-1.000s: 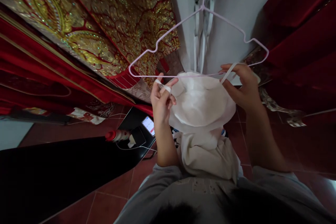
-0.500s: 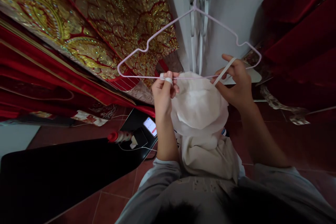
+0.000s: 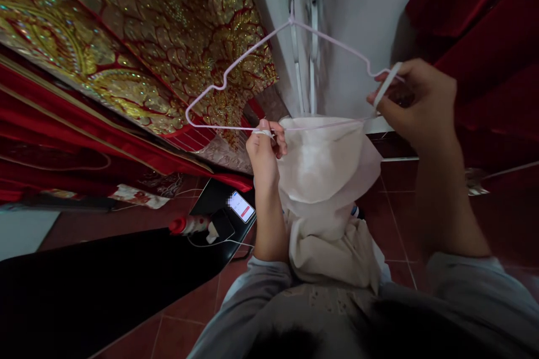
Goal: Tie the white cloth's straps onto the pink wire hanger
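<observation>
A pale pink hanger [image 3: 252, 55] hangs in front of me from a dark hook. White cloth [image 3: 315, 165] drapes below its bottom bar and down over my lap. My left hand [image 3: 265, 146] pinches a white strap at the bar, left of the cloth. Near the hanger's right end, my right hand [image 3: 421, 101] grips a white strap [image 3: 386, 90] stretched between finger and thumb. The hanger's right corner is hidden behind that hand.
Gold-and-red embroidered garments [image 3: 168, 28] hang at the left, and dark red cloth [image 3: 484, 28] at the right. A black table [image 3: 126, 269] at lower left bears a phone [image 3: 241, 206] and a red-capped bottle [image 3: 189, 225]. A metal rack stands by the wall.
My right hand has moved right and up to the hanger's end, pulling the strap and spreading the cloth's right side. My left hand stays near the bar. The view has shifted slightly.
</observation>
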Available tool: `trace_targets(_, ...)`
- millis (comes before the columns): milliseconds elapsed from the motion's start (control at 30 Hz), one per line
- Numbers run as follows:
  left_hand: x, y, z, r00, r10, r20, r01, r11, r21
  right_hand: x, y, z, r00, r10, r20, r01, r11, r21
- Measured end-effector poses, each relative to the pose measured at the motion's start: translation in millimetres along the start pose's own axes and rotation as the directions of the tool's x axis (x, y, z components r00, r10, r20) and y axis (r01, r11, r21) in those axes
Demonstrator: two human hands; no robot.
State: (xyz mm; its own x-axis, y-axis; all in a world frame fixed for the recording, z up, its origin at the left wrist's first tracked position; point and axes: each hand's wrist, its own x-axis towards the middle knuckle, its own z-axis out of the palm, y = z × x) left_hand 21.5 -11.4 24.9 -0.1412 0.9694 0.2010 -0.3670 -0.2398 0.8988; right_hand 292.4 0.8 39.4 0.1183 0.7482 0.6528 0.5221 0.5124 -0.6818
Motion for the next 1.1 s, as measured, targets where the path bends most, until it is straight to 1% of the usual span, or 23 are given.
trace_targets(33, -0.5, -1.3, 1.0, 1.0, -0.004, 0.002, 0.004, 1.0, 0.005, 5.4, -10.4, 1.9, 0.999, -0.036, 0.031, 0.038, 0.996, -0.077)
trace_targets(67, -1.1, -2.4, 1.8, 1.0, -0.011, 0.013, 0.011, 1.0, 0.012, 9.1, -20.0, 4.5, 0.997, -0.068, 0.035, 0.073, 0.986, -0.152)
trace_targets(100, -1.6, -3.3, 2.5, 0.999, -0.019, 0.029, 0.018, 1.0, 0.018, 10.8, -28.0, 7.7, 0.995, -0.104, -0.005, 0.1, 0.972, -0.214)
trace_targets(133, -2.1, -3.8, 3.1, 0.999, -0.024, 0.046, 0.023, 1.0, 0.018, 10.1, -33.9, 11.4, 0.985, -0.152, -0.08, 0.127, 0.957, -0.261)
trace_targets(200, -2.4, -3.9, 3.5, 0.997, -0.026, 0.072, 0.025, 1.0, 0.006, 1.9, -38.9, 20.4, 0.933, -0.277, -0.229, 0.199, 0.929, -0.311)
trace_targets(233, -2.3, -3.2, 2.9, 0.997, -0.027, 0.078, 0.027, 1.0, -0.006, -4.7, -38.3, 25.4, 0.911, -0.335, -0.239, 0.251, 0.912, -0.325)
trace_targets(267, -2.0, -1.8, 1.3, 0.996, -0.029, 0.08, 0.031, 0.999, -0.019, -12.1, -36.2, 30.4, 0.904, -0.386, -0.185, 0.315, 0.892, -0.324)
trace_targets(300, -1.6, 0.5, -1.8, 0.996, -0.033, 0.08, 0.035, 0.999, -0.029, -19.5, -32.8, 35.0, 0.909, -0.41, -0.07, 0.373, 0.878, -0.3)
trace_targets(333, -1.1, 3.8, -6.8, 0.996, -0.04, 0.085, 0.043, 0.999, -0.029, -26.2, -28.9, 38.7, 0.915, -0.397, 0.076, 0.403, 0.878, -0.258)
trace_targets(367, -0.7, 8.4, -13.8, 0.994, -0.054, 0.099, 0.055, 0.998, -0.012, -31.8, -24.7, 41.1, 0.911, -0.358, 0.205, 0.399, 0.889, -0.223)
trace_targets(400, -0.4, 14.1, -22.9, 0.99, -0.075, 0.123, 0.072, 0.997, 0.026, -35.9, -20.6, 41.8, 0.905, -0.303, 0.297, 0.372, 0.904, -0.209)
trace_targets(433, -0.2, 21.0, -33.7, 0.984, -0.096, 0.148, 0.084, 0.993, 0.087, -38.5, -17.2, 40.7, 0.905, -0.249, 0.345, 0.335, 0.918, -0.214)
trace_targets(467, -0.1, 28.8, -45.7, 0.976, -0.129, 0.173, 0.1, 0.981, 0.168, -39.6, -14.4, 38.0, 0.912, -0.201, 0.357, 0.297, 0.925, -0.237)
trace_targets(500, -0.3, 37.2, -58.1, 0.976, -0.14, 0.169, 0.095, 0.964, 0.249, -39.6, -12.4, 34.2, 0.924, -0.175, 0.339, 0.272, 0.925, -0.264)
trace_targets(533, -0.7, 45.8, -69.9, 0.982, -0.123, 0.144, 0.069, 0.94, 0.333, -38.8, -11.2, 29.9, 0.936, -0.169, 0.309, 0.261, 0.922, -0.286)
trace_targets(600, -1.1, 61.9, -89.2, 0.999, 0.029, 0.029, -0.039, 0.902, 0.43, -36.3, -10.6, 22.8, 0.942, -0.206, 0.264, 0.285, 0.908, -0.307)
trace_targets(667, 0.6, 73.8, -100.6, 0.985, 0.166, -0.053, -0.124, 0.88, 0.458, -34.7, -11.4, 20.3, 0.935, -0.26, 0.243, 0.327, 0.896, -0.301)
trace_targets(700, 2.7, 77.6, -103.7, 0.975, 0.208, -0.076, -0.151, 0.875, 0.46, -34.5, -12.0, 20.9, 0.929, -0.277, 0.246, 0.343, 0.894, -0.289)
trace_targets(767, 9.7, 80.7, -106.0, 0.957, 0.264, -0.121, -0.179, 0.865, 0.469, -34.8, -13.2, 23.2, 0.925, -0.273, 0.264, 0.343, 0.899, -0.271)
trace_targets(833, 18.5, 79.7, -104.2, 0.934, 0.321, -0.157, -0.213, 0.852, 0.478, -35.0, -13.9, 24.1, 0.935, -0.25, 0.253, 0.318, 0.906, -0.28)
trace_targets(900, 26.4, 77.8, -98.0, 0.917, 0.37, -0.146, -0.264, 0.84, 0.474, -34.3, -14.0, 22.4, 0.94, -0.264, 0.215, 0.319, 0.903, -0.287)
trace_targets(1000, 34.1, 80.6, -80.5, 0.922, 0.387, 0.003, -0.341, 0.809, 0.478, -33.2, -13.6, 19.4, 0.935, -0.306, 0.179, 0.344, 0.904, -0.253)
trace_targets(1100, 40.8, 91.3, -61.8, 0.908, 0.39, 0.151, -0.404, 0.728, 0.554, -35.9, -15.3, 21.3, 0.942, -0.294, 0.162, 0.325, 0.919, -0.222)
